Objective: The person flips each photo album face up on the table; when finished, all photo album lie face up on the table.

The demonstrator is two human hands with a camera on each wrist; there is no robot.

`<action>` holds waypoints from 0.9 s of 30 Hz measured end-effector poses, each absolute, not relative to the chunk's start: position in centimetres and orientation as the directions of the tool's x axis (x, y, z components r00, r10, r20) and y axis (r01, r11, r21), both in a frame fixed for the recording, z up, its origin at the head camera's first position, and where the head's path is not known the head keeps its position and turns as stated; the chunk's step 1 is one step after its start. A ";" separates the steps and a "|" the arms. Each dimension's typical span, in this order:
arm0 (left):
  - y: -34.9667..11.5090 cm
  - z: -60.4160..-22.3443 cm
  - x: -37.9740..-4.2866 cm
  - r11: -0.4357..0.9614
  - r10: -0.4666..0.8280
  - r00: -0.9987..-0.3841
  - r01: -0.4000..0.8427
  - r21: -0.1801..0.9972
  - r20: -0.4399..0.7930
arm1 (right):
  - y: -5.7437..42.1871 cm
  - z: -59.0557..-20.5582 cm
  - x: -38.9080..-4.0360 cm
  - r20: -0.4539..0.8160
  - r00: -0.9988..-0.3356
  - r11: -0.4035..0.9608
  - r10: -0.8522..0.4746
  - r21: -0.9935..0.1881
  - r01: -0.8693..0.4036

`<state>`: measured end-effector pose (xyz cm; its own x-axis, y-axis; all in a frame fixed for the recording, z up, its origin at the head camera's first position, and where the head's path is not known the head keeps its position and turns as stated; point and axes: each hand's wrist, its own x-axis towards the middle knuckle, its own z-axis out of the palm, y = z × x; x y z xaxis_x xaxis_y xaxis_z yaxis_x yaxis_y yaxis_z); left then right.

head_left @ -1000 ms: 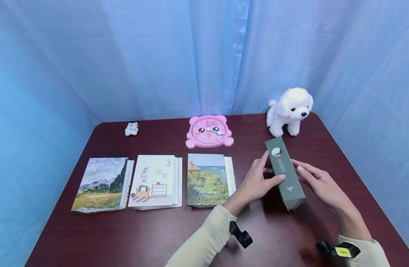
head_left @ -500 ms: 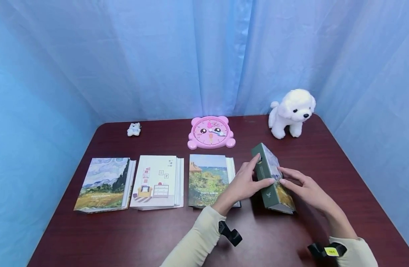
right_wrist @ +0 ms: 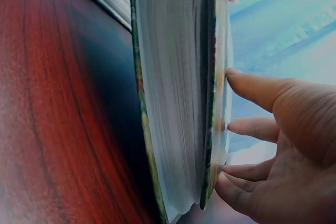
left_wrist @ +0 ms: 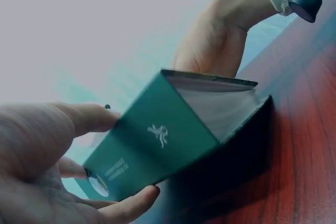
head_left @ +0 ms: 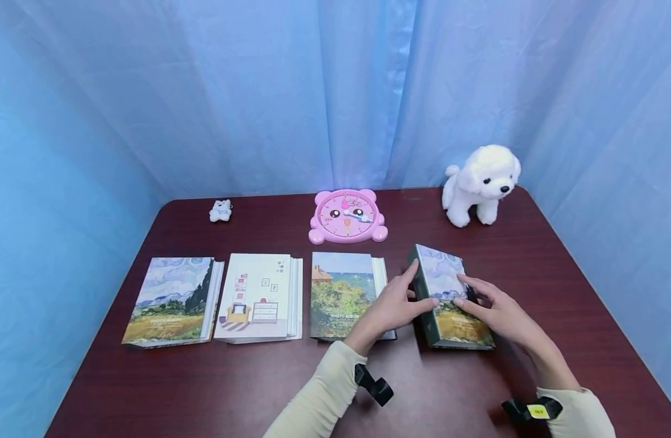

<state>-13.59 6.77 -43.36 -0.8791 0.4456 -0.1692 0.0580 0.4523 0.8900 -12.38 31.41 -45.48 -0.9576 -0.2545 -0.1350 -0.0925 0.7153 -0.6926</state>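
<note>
A thick photo album (head_left: 461, 325) with a painted field-and-sky cover and a green spine (left_wrist: 165, 129) is tilted over the right of the table, front cover up. My left hand (head_left: 387, 310) holds its spine side, thumb at the upper edge and fingers lower down. On the painted cover rest the fingertips and thumb of my right hand (head_left: 502, 313). White page edges (right_wrist: 173, 93) face the right wrist camera. Just left of it lies a garden-and-sea photo album (head_left: 340, 295).
Farther left lie a white album (head_left: 255, 292) with a furniture drawing and another field-painting album (head_left: 168, 298). Along the back of the dark red table (head_left: 215, 389) are a small white figure (head_left: 220, 210), a pink toy clock (head_left: 347, 219) and a white plush dog (head_left: 480, 182).
The album has turned from spine up to front cover up, tipping down rightward and shifting a little left. Both hands have moved left and toward the body with it.
</note>
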 end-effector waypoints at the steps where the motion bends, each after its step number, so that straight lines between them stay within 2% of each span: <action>1: 6.8 -43.5 -13.6 0.460 0.439 -0.880 0.049 0.886 -0.180 | 31.4 -45.5 -12.4 -0.134 -0.958 0.722 -0.254 -0.685 -0.096; 14: 7.5 -44.5 -13.8 0.522 0.353 -0.907 -0.012 0.853 -0.229 | 31.0 -45.7 -12.5 -0.142 -0.967 0.791 -0.210 -0.607 -0.083; 27: 7.5 -44.9 -13.8 0.571 0.336 -0.909 -0.011 0.821 -0.246 | 30.5 -46.1 -12.6 -0.146 -0.973 0.835 -0.179 -0.546 -0.071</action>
